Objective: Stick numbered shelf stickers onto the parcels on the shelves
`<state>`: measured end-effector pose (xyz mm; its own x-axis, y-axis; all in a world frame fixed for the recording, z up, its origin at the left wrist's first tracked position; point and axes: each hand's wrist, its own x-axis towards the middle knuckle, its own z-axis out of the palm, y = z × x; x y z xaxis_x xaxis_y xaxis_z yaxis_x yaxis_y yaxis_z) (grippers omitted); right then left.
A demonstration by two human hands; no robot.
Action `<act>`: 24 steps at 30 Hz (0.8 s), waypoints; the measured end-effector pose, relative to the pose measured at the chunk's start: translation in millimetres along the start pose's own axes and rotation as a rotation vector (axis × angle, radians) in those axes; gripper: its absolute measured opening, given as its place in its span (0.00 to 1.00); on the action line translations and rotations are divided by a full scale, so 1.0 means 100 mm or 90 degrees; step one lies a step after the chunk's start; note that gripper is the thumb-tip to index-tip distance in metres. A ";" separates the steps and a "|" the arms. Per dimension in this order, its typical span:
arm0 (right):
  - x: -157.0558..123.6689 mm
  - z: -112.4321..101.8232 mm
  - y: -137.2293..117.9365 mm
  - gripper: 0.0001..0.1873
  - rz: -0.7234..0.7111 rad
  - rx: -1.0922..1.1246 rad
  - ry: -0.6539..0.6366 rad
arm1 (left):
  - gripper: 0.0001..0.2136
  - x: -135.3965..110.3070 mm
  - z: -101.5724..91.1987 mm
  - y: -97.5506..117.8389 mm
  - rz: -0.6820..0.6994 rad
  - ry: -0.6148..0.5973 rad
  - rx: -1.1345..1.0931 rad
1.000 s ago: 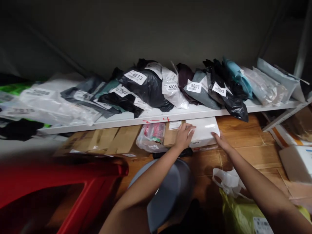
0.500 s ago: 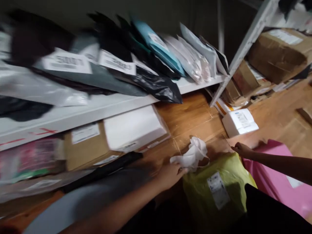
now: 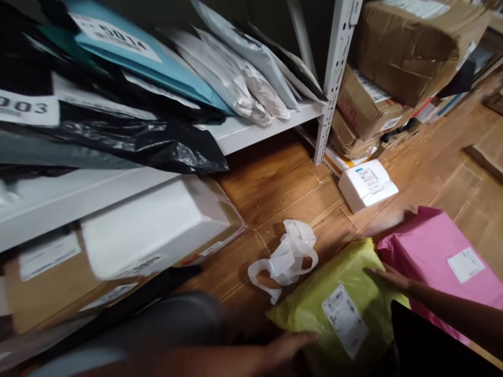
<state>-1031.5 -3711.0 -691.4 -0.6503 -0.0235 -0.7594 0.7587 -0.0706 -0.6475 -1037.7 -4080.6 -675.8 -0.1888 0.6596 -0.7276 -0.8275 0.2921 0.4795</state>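
Note:
A yellow plastic-wrapped parcel [image 3: 298,309] with a white label sits on the wooden floor in front of me. My left hand [image 3: 288,346] grips its near left side, thumb lying along the wrap and the other fingers hidden below. On the opposite side, my right hand [image 3: 391,278] is pressed to the parcel, fingertips on its upper right edge. Just beyond the left side of the parcel lies a crumpled white plastic bag [image 3: 293,248] with loop handles, untouched by either hand. A pink wrapped parcel [image 3: 428,246] stands close to the right, partly behind my right forearm.
A metal shelf [image 3: 259,133] on the left bears several labelled mailing bags [image 3: 157,68]. Under it are a white box [image 3: 149,225] and a cardboard box [image 3: 47,277]. Ahead, a small white box [image 3: 367,186] rests on the floor near stacked cartons [image 3: 408,47].
My left hand has left the white plastic bag and come to the yellow parcel's left side. My right hand has lowered onto its right side. The view has swung right.

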 end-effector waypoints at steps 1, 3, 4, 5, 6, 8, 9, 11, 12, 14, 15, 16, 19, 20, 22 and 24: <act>-0.06 -0.04 -0.01 0.35 -0.003 0.015 -0.012 | 0.34 -0.11 0.07 0.08 0.003 -0.014 0.003; -0.19 -0.13 -0.07 0.32 0.000 0.035 -0.019 | 0.34 -0.35 0.22 0.32 0.046 -0.036 0.084; -0.25 -0.17 -0.14 0.32 0.002 0.048 -0.009 | 0.34 -0.46 0.29 0.49 0.070 -0.037 0.145; -0.31 -0.21 -0.22 0.31 0.005 0.062 0.007 | 0.33 -0.56 0.34 0.69 0.097 -0.029 0.200; -0.36 -0.23 -0.33 0.29 0.007 0.080 0.026 | 0.33 -0.65 0.38 0.91 0.144 -0.004 0.243; -0.41 -0.20 -0.59 0.25 -0.008 0.118 0.061 | 0.33 -0.78 0.39 1.37 0.228 0.092 0.334; -0.41 -0.16 -0.73 0.23 -0.028 0.136 0.069 | 0.34 -0.81 0.35 1.59 0.260 0.167 0.387; -0.31 0.01 -1.00 0.20 -0.090 0.161 0.057 | 0.36 -0.80 0.18 2.01 0.282 0.351 0.527; -0.22 0.12 -1.13 0.20 -0.121 0.169 0.037 | 0.35 -0.76 0.05 2.20 0.289 0.455 0.602; 0.03 0.40 -1.39 0.19 -0.161 0.181 -0.001 | 0.34 -0.63 -0.27 2.58 0.308 0.650 0.715; 0.19 0.56 -1.51 0.19 -0.177 0.194 -0.003 | 0.34 -0.56 -0.44 2.76 0.316 0.716 0.730; 0.35 0.72 -1.63 0.18 -0.193 0.210 -0.002 | 0.34 -0.49 -0.62 2.94 0.313 0.750 0.731; 0.77 1.23 -1.90 0.19 -0.210 0.240 0.013 | 0.34 -0.31 -1.09 3.34 0.283 0.800 0.788; 0.88 1.41 -1.95 0.21 -0.214 0.211 -0.008 | 0.32 -0.26 -1.21 3.42 0.254 0.798 0.820; 1.05 1.75 -2.00 0.30 -0.246 0.089 -0.083 | 0.28 -0.15 -1.38 3.49 0.190 0.766 0.872; 1.15 2.04 -1.98 0.35 -0.252 -0.004 -0.132 | 0.26 -0.01 -1.45 3.47 0.130 0.720 0.897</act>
<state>-1264.0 -3903.1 -637.2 -0.8840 -0.1957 -0.4246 0.4498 -0.1087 -0.8865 -1401.1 -4080.4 -579.9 -0.9433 0.1957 -0.2680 0.1543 0.9737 0.1679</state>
